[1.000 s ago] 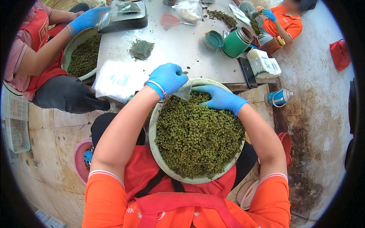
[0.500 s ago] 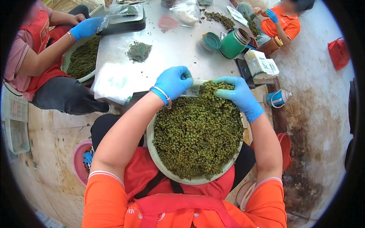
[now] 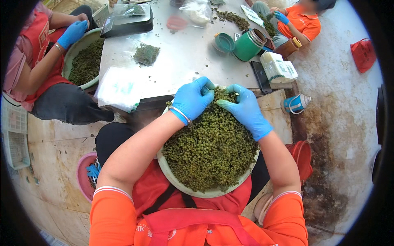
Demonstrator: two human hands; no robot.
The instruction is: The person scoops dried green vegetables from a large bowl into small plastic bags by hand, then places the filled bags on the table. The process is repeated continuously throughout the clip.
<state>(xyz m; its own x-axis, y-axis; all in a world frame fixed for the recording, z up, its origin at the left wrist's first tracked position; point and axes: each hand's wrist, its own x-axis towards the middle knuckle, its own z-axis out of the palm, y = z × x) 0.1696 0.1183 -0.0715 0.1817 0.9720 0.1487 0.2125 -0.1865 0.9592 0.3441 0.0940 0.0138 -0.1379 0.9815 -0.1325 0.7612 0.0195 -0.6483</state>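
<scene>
A pale round basin (image 3: pixel 205 194) rests on my lap, heaped with small green peppercorns (image 3: pixel 209 151) on thin stems. Both my hands wear blue gloves and meet over the basin's far side. My left hand (image 3: pixel 193 100) is closed, its fingertips pinched together beside the right one; what they hold is hidden. My right hand (image 3: pixel 246 110) curls its thumb and fingers around some of the peppercorns at the far rim.
Ahead, the metal table (image 3: pixel 184 53) bears clear bags (image 3: pixel 117 88), a filled bag (image 3: pixel 146 54), a scale (image 3: pixel 130 22), a green jar (image 3: pixel 248 45), a phone (image 3: pixel 260 77) and white packets (image 3: pixel 279 67). Co-workers sit left and far right. A pink basin (image 3: pixel 84 176) and red bucket (image 3: pixel 303 160) stand beside me.
My hands have drawn closer together over the basin's far edge. Clear plastic near my left fingertips no longer shows. The left co-worker's gloved hand has moved back from the scale.
</scene>
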